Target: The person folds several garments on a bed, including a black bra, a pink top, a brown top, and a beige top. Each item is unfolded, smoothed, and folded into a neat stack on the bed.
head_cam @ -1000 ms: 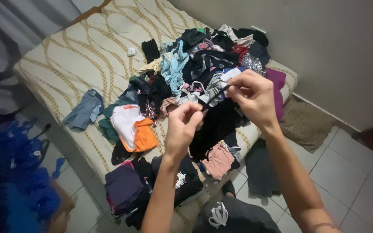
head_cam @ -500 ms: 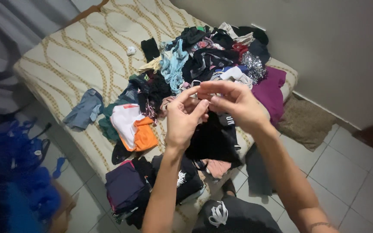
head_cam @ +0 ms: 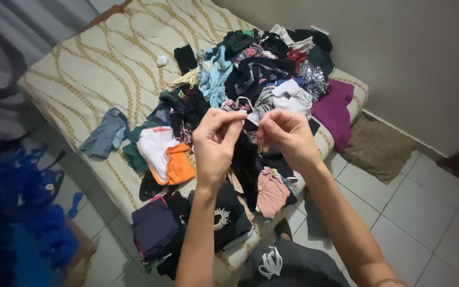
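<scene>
Both hands raised close together: left hand [head_cam: 216,141] and right hand [head_cam: 285,139] pinch a black garment [head_cam: 248,165]; clothes pile [head_cam: 256,74] beyond them on mattress [head_cam: 96,69].

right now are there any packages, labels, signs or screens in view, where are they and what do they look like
No packages, signs or screens show. Only printed marks on clothes:
black shirt: near edge of the mattress, below the left hand; a white round spiky print on its front.
white and orange shirt: left of the hands; a small red patch near its top edge, too blurred to make out.
The right hand and left hand hold a black garment; no tag visible on it.
</scene>
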